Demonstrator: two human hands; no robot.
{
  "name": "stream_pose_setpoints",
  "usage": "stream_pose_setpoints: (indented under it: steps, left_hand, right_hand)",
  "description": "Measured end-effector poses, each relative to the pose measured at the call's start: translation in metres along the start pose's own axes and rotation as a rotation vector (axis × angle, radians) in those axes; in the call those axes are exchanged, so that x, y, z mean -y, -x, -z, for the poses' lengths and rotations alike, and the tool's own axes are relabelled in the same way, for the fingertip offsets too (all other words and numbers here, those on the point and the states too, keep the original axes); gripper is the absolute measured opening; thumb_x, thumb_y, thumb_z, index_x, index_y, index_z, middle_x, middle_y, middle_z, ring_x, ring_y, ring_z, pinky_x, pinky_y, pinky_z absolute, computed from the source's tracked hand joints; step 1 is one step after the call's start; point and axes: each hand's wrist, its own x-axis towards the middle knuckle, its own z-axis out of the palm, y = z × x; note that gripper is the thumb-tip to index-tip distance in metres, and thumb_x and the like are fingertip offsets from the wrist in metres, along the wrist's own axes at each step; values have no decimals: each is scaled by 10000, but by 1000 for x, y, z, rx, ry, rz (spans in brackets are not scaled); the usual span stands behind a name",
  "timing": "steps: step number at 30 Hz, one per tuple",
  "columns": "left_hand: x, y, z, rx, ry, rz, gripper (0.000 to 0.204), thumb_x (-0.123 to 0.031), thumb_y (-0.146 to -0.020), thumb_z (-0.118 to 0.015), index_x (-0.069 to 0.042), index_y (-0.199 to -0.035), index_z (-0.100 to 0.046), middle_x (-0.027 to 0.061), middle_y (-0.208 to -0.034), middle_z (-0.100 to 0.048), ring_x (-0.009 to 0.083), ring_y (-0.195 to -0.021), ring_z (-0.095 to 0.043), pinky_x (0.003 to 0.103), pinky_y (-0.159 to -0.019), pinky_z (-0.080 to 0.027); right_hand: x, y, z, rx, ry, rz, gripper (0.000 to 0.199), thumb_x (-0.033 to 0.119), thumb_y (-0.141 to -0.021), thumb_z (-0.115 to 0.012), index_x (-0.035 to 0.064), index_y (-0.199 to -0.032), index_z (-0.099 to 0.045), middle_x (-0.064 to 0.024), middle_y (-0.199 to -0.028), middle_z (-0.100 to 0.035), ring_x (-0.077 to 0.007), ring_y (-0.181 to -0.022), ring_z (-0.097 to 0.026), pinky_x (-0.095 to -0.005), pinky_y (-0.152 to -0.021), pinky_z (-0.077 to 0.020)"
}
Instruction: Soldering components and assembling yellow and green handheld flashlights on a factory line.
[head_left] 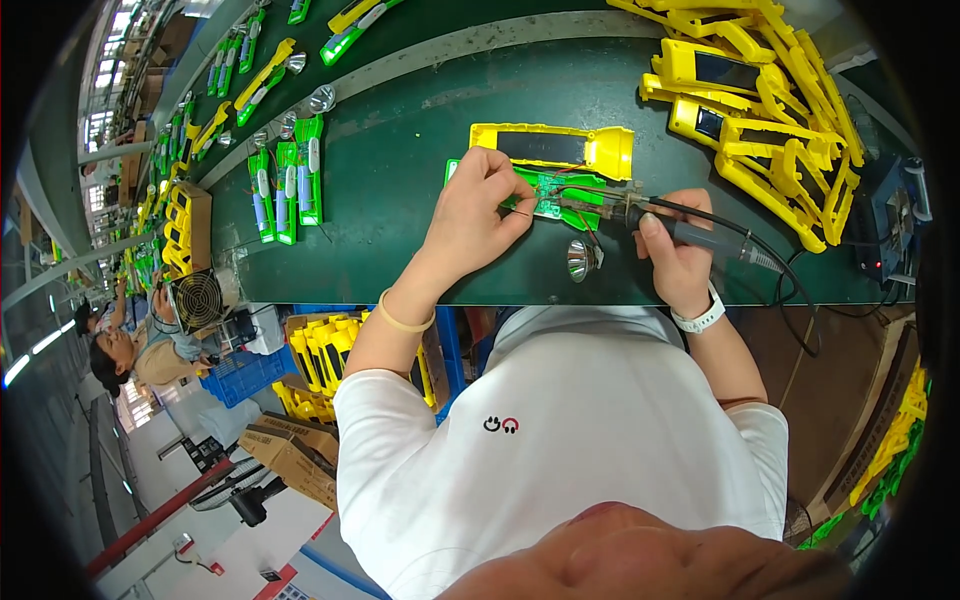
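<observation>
The green circuit board (548, 200) is lying in an open green casing (575, 190) on the dark green table (400, 170), just in front of me and touching the near edge of a yellow flashlight shell (560, 147) with a dark panel on its face. I am seeing my left hand (472, 212) curled down over the left part of the board, thumb and forefinger pinched together on something thin at the board's edge; it is too small for me to tell whether that is a wire or solder. My right hand (672, 250) is closing fully around the grey handle of a soldering iron (690, 232), holding it nearly level with its tip pointing left onto the right part of the board, where red and dark wires are running. The iron's black cable (800, 290) is trailing off to the right toward a blue box (890, 215) at the table's edge. A small silver reflector (580, 260) is sitting on the table just below the board, between my two hands. A heap of yellow shells (770, 110) is piling up at the far right, well apart from the board, and green half-casings with batteries (285, 185) are lying in a row to the left.
</observation>
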Motion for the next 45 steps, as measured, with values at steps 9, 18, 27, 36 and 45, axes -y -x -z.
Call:
stream_pose_setpoints:
  steps: [9,18,27,36,45]
  left_hand:
    - [-5,-5,4,7,-27,-32,116,-24,-638,-670,-48,-730,-605,65,-814,-495,211,-774,-516,306,-649,-449]
    - [-20,13,34,-1,-529,-41,227,-136,-665,-752,-49,-790,-584,76,-783,-529,210,-719,-540,297,-617,-452]
    - [3,13,15,-30,122,-134,133,-38,-703,-704,-54,-813,-631,80,-745,-622,228,-633,-602,308,-573,-488]
    - [12,1,8,-124,-316,-611,170,-72,-649,-687,-80,-807,-625,34,-770,-605,184,-663,-557,289,-569,-460]
    - [5,0,12,4,-246,-513,223,-39,-626,-708,-92,-833,-646,17,-760,-583,184,-701,-565,290,-574,-484]
  right_hand:
    - [5,2,3,-35,-80,41,260,79,-851,-596,53,-983,-373,-47,-770,-504,-70,-598,-463,-198,-517,-396]
    - [3,4,5,-68,-84,38,265,79,-844,-606,55,-979,-379,-42,-776,-505,-65,-601,-462,-194,-514,-395]
    - [2,3,5,-46,-69,28,272,81,-844,-607,57,-985,-375,-43,-771,-514,-59,-591,-456,-185,-498,-381]
    - [1,2,6,-48,-60,8,261,81,-845,-604,50,-973,-379,-40,-741,-523,-52,-570,-450,-183,-490,-372]
    - [-3,2,8,-7,-51,14,238,28,-824,-600,42,-947,-397,-21,-759,-499,-48,-645,-464,-186,-551,-383]
